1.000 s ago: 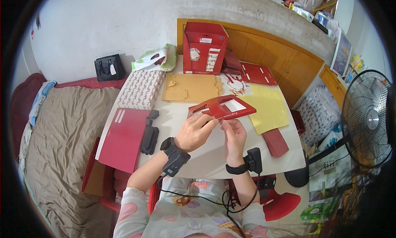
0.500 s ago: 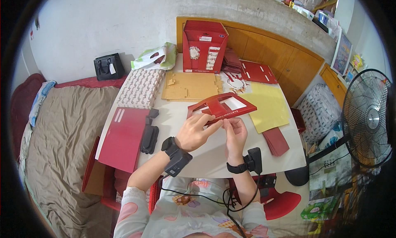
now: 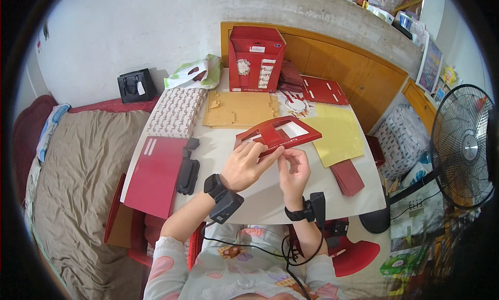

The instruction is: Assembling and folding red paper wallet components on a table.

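Note:
A red cardboard box with cut-out windows (image 3: 276, 135) is held up, tilted, above the middle of the white table. My left hand (image 3: 243, 166) grips its near left edge, with the index finger reaching along the front towards the right hand. At the near edge, my right hand (image 3: 295, 170) is closed in a pinch, thumb and index finger meeting beside the left fingertip; the exact contact is partly hidden. Just beyond the box lie flat tan cardboard pieces (image 3: 239, 108). A yellow sheet (image 3: 335, 135) lies to its right, with a stack of dark red envelopes (image 3: 346, 177) nearer me.
At the back of the table (image 3: 260, 209) stands a tall red display box (image 3: 257, 61). Patterned sheets (image 3: 175, 113), a red folder (image 3: 155, 175) and a black device (image 3: 188, 176) occupy the left side. A black fan (image 3: 462, 146) stands on the right, a bed (image 3: 83, 196) on the left.
My right hand's fingers have curled and shifted slightly at the box's near edge. My left hand keeps its grip, and the box has hardly moved.

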Motion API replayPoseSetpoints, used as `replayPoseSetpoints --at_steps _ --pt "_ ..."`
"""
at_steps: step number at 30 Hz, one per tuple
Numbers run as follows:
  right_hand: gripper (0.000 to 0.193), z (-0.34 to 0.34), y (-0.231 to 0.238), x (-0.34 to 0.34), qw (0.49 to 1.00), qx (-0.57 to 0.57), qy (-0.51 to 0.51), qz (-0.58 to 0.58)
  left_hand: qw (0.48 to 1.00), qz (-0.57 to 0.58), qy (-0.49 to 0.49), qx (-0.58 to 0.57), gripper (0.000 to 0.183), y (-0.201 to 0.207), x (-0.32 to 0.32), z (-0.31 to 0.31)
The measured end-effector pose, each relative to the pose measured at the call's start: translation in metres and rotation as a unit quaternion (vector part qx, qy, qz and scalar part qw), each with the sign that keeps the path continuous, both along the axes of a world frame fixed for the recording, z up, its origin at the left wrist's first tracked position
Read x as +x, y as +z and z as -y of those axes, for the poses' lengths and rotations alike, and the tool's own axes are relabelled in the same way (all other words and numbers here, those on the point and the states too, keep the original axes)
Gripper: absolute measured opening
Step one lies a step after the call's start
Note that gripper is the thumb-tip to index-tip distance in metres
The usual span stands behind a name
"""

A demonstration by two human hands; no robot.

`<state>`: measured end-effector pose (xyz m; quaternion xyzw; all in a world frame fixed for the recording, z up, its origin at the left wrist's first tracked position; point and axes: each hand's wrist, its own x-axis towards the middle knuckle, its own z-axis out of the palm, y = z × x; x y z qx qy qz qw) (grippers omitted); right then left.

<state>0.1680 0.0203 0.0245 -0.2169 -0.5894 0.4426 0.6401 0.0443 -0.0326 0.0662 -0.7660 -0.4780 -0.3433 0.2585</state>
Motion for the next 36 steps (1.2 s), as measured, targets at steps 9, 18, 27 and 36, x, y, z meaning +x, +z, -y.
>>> replayPoseSetpoints --at_steps 9,18,27,36 --pt "0.033 0.000 0.006 0.006 0.999 -0.004 0.035 -0.042 0.997 -0.063 0.028 -0.019 0.051 -0.003 -0.004 0.004" --pt "0.037 -0.003 0.003 0.004 0.997 -0.027 0.065 -0.026 0.996 -0.075 0.039 -0.012 0.055 0.001 -0.003 0.005" --pt "0.037 -0.009 0.000 -0.002 0.997 0.012 0.062 -0.040 0.999 0.007 -0.002 0.049 0.044 -0.005 -0.005 -0.002" --pt "0.037 -0.007 0.001 -0.002 0.997 0.011 0.056 -0.046 0.999 -0.012 -0.015 0.027 0.047 -0.008 -0.007 0.001"
